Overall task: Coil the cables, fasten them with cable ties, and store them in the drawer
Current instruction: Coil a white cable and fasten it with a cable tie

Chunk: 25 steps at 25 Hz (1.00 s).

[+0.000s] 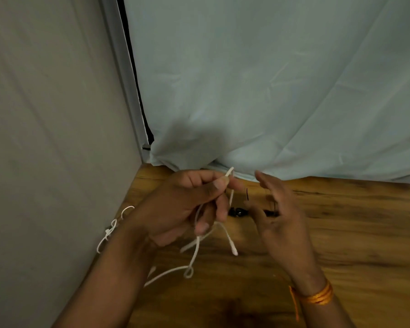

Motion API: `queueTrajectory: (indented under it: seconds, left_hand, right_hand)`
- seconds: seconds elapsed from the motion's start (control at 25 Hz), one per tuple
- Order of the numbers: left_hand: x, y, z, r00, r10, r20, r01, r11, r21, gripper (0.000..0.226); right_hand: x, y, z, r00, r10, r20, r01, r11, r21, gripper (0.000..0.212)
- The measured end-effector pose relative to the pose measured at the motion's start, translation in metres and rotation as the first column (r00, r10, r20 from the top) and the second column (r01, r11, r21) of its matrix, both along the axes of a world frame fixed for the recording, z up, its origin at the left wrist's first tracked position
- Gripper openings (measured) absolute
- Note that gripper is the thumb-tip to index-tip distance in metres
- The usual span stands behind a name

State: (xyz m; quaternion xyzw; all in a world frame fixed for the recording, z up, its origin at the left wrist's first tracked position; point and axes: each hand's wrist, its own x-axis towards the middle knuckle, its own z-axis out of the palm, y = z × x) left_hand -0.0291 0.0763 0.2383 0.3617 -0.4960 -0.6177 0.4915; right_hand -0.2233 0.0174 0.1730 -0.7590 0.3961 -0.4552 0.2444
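I am pinching the white cable near its end between thumb and forefinger of my left hand, above the wooden table. Its slack is hanging down onto the table and trailing off the left edge. My right hand is hovering just beside it, fingers loose, gripping nothing.

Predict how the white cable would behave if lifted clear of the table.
Probably floppy: the white cable droops in loose curves below the left hand pinching it. Likely light, since a fingertip pinch holds it up. It may tangle: one stretch has kinked into a loop above the table.
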Motion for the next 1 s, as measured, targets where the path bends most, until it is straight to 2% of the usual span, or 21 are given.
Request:
queueTrajectory:
  seconds: [0.08,0.2,0.28,0.32,0.36,0.4,0.44,0.48,0.52,0.56,0.64,0.68,0.76,0.8,0.88,0.92,1.0]
  left_hand:
    - [-0.006,-0.003,-0.001,0.995,0.004,0.104,-0.005,1.000,0.003,0.033]
    - [-0.010,-0.005,-0.002,0.978,0.027,0.208,-0.027,1.000,-0.002,0.032]
    - [-0.007,-0.005,-0.002,0.965,0.087,0.246,-0.086,0.996,-0.015,0.031]
    - [-0.005,-0.005,-0.002,0.963,0.114,0.245,-0.114,0.993,-0.015,0.031]
    - [-0.003,-0.005,-0.003,0.963,0.132,0.234,-0.134,0.991,-0.009,0.032]
    - [-0.002,-0.005,-0.004,0.965,0.141,0.222,-0.145,0.989,0.001,0.032]
    - [-0.001,-0.006,-0.005,0.966,0.144,0.213,-0.150,0.989,0.011,0.032]
    - [-0.002,-0.007,-0.006,0.968,0.147,0.204,-0.155,0.988,0.024,0.031]
    - [-0.002,-0.009,-0.008,0.969,0.150,0.195,-0.160,0.986,0.035,0.032]
    - [-0.003,-0.011,-0.009,0.970,0.153,0.189,-0.164,0.986,0.043,0.033]
    - [-0.005,-0.015,-0.011,0.972,0.152,0.182,-0.165,0.985,0.058,0.035]
    - [-0.006,-0.016,-0.012,0.976,0.139,0.166,-0.152,0.986,0.069,0.036]
    - [-0.006,-0.016,-0.010,0.987,0.101,0.121,-0.111,0.990,0.082,0.037]
    - [-0.006,-0.015,-0.008,0.990,0.088,0.108,-0.098,0.992,0.083,0.038]
    - [-0.004,-0.014,-0.006,0.992,0.079,0.095,-0.087,0.993,0.077,0.038]
    - [-0.003,-0.013,-0.006,0.994,0.073,0.086,-0.079,0.994,0.073,0.036]
    - [-0.002,-0.012,-0.006,0.996,0.060,0.068,-0.064,0.996,0.069,0.032]
  right_hand:
    - [0.011,0.004,0.013,0.993,0.116,-0.022,-0.118,0.976,-0.185,0.049]
    - [0.022,-0.007,0.019,0.997,0.063,-0.053,-0.077,0.944,-0.322,0.036]
    - [0.022,-0.020,0.015,0.997,-0.045,0.055,0.058,0.960,-0.273,0.027]
    - [0.020,-0.031,0.009,0.987,-0.114,0.114,0.134,0.973,-0.186,0.020]
    - [0.017,-0.043,0.001,0.978,-0.185,0.099,0.193,0.978,-0.077,0.015]
    - [0.014,-0.055,-0.006,0.966,-0.250,-0.065,0.251,0.968,0.020,0.014]
    - [0.012,-0.064,-0.012,0.905,-0.273,-0.325,0.311,0.948,0.070,0.019]
    - [0.010,-0.067,-0.017,0.806,-0.252,-0.535,0.346,0.935,0.081,0.026]
    - [0.009,-0.066,-0.021,0.756,-0.205,-0.622,0.308,0.949,0.061,0.031]
    - [0.011,-0.060,-0.017,0.790,-0.152,-0.594,0.220,0.975,0.044,0.034]
    - [0.017,-0.038,0.001,0.937,0.011,-0.349,-0.039,0.997,-0.073,0.043]
    - [0.020,-0.029,0.010,0.968,0.086,-0.236,-0.128,0.977,-0.171,0.040]
    - [0.021,-0.024,0.017,0.985,0.117,-0.127,-0.150,0.943,-0.298,0.034]
    - [0.021,-0.028,0.013,0.996,0.059,-0.073,-0.077,0.961,-0.268,0.032]
    - [0.020,-0.041,0.004,0.996,-0.075,0.044,0.079,0.992,-0.098,0.020]
    - [0.018,-0.049,-0.005,0.989,-0.132,0.069,0.130,0.991,0.022,0.021]
    - [0.013,-0.062,-0.027,0.981,-0.195,0.013,0.188,0.958,0.217,0.035]
